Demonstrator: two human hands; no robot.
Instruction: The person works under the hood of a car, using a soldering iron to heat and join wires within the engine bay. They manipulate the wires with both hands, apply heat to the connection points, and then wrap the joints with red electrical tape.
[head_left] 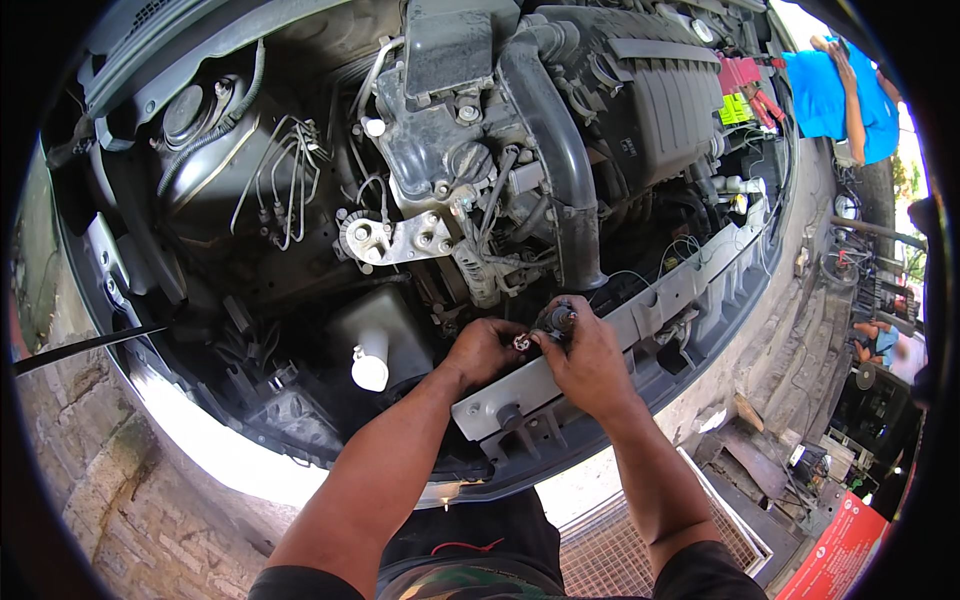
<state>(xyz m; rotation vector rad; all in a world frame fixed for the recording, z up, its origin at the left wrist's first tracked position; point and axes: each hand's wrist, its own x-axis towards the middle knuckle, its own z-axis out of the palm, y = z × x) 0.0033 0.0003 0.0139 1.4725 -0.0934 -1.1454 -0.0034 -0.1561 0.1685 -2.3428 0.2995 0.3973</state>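
Both my hands are over the front edge of an open car engine bay, close together behind the grey radiator crossmember (490,408). My left hand (484,352) is closed, its fingertips at a small round metal-looking fitting (521,342) with a pale, reddish end. Curled fingers and thumb of my right hand (590,368) grip a dark cylindrical part (561,318), right beside that fitting. What the two parts belong to is hidden by my fingers. Just beyond my right hand, the lower end of a black air intake duct (578,230) comes down.
A reservoir's white filler neck (370,366) rises left of my hands. Farther in are the engine's oil cap (468,160), a metal engine mount bracket (395,240) and a black air filter housing (655,100). A person in blue (845,100) stands at the far right.
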